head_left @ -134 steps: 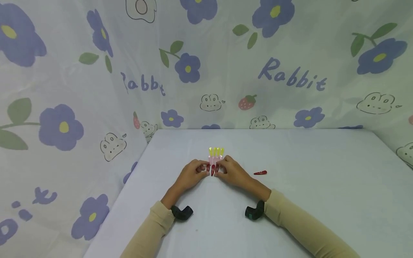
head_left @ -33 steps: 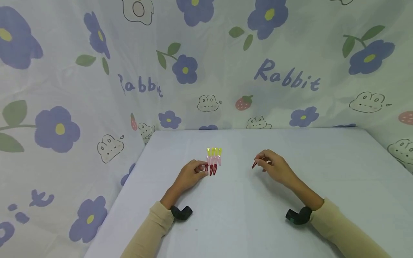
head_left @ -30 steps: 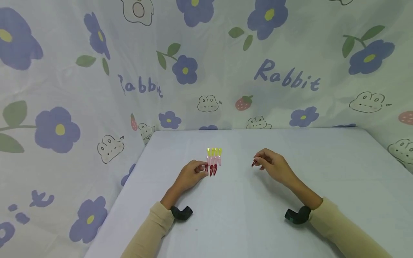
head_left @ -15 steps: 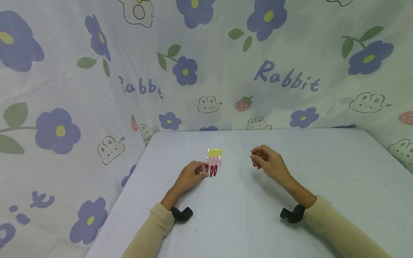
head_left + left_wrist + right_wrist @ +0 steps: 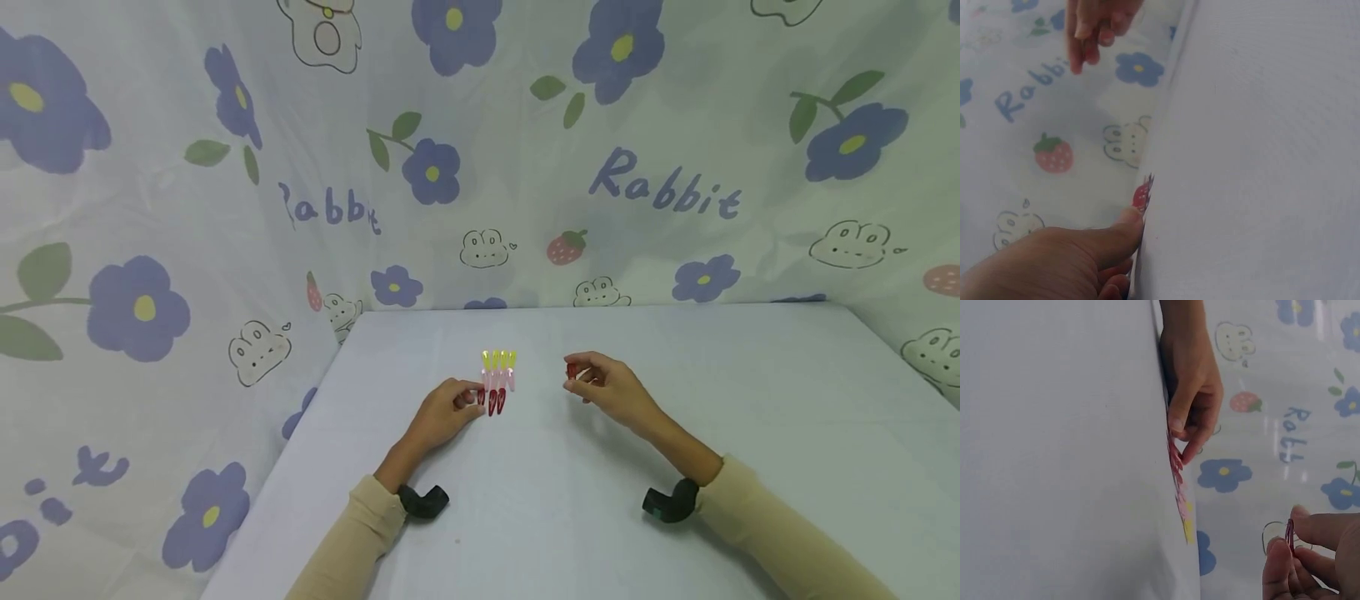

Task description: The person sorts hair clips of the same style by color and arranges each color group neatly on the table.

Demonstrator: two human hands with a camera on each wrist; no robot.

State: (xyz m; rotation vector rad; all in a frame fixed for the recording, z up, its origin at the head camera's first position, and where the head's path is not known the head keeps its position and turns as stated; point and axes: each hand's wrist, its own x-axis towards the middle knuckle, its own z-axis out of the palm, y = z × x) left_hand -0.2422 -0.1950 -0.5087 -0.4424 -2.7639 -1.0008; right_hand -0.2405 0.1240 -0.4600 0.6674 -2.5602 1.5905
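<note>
Snap hair clips lie on the white table in rows: several yellow clips at the back, several pink clips in the middle, and three red clips in front. With thumb and index finger at its two ends, my left hand holds the leftmost red clip. Off to the right, my right hand pinches another red hair clip between thumb and fingertips, raised above the table. The right wrist view shows this clip edge-on.
The white table reaches back to a hanging cloth printed with flowers, rabbits and strawberries. Another cloth side stands at the left. A black wrist camera is on the left wrist and a second black camera on the right.
The right hand let go of the row, picked up the loose red hair clip at the right, turned it in its fingers and moved back left. The left hand stays at the leftmost red clip.
</note>
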